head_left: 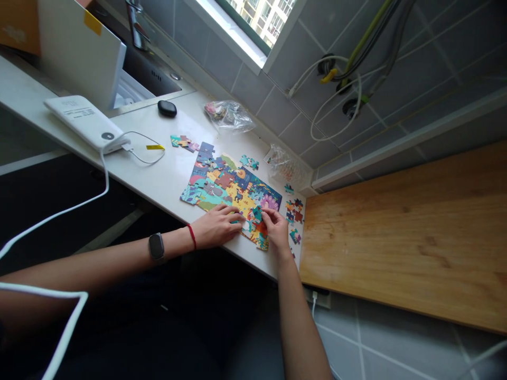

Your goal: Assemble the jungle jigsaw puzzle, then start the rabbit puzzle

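A colourful, partly joined jigsaw puzzle point(216, 184) lies flat on the white counter. My left hand point(219, 226) rests palm down on its near edge, fingers stretched out over the pieces. At the puzzle's right part, my right hand point(276, 228) pinches a teal puzzle piece point(257, 213) between thumb and fingers. That piece is over the joined pieces; whether it touches them I cannot tell. Loose pieces point(295, 211) lie to the right of the puzzle, a small joined cluster point(249, 161) beyond its far edge, and more pieces point(184, 142) off its far left corner.
Two clear plastic bags point(232, 116) point(287, 164) lie along the tiled wall. A black case point(167, 108) and a white power bank point(85, 121) with a cable are on the left, near the sink point(148, 79). A wooden board point(404, 227) adjoins the counter's right end.
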Demonstrator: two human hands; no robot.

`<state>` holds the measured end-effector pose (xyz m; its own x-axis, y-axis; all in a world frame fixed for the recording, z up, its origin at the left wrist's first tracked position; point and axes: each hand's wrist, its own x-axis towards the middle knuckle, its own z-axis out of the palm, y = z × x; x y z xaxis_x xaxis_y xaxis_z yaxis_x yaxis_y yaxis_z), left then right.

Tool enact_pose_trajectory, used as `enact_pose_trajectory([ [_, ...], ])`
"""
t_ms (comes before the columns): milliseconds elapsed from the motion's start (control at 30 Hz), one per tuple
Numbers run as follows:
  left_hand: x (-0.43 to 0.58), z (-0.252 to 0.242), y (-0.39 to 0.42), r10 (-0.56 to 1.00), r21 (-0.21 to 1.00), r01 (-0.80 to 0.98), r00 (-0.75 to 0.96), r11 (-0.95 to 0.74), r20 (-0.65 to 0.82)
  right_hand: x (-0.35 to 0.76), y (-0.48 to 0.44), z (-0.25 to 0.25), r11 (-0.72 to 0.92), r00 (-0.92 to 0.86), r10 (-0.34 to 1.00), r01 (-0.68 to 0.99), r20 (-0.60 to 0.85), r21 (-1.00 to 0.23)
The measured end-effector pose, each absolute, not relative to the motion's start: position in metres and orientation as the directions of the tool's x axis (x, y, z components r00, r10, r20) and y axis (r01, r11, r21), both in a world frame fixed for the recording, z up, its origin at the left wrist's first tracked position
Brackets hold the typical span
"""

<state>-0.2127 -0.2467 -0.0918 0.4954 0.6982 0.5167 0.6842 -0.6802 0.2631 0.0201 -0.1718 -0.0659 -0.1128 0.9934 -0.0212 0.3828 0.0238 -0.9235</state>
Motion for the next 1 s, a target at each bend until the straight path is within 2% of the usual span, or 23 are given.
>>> enact_pose_trajectory([
  [333, -0.215, -0.09, -0.248, 0.708, 0.293, 0.669, 0.509, -0.683, 0.49, 0.057, -0.212, -0.071, 0.163, 0.203, 0.951, 0.309, 0.233, -0.937],
  [600, -0.214, -0.086, -0.247, 0.719, 0.282, 0.67, 0.57, -0.687, 0.396, 0.077, -0.216, -0.082, 0.203, 0.337, 0.901, 0.226, 0.272, -0.953],
  [800, -0.215, -0.076, -0.249, 0.752, 0.308, 0.687, 0.592, -0.659, 0.289, 0.077, -0.221, -0.083, 0.247, 0.33, 0.897, 0.18, 0.295, -0.952],
  [1000, -0.217, -0.068, -0.248, 0.758, 0.366, 0.67, 0.619, -0.646, 0.205, 0.079, -0.218, -0.082, 0.316, 0.232, 0.908, 0.164, 0.348, -0.934],
])
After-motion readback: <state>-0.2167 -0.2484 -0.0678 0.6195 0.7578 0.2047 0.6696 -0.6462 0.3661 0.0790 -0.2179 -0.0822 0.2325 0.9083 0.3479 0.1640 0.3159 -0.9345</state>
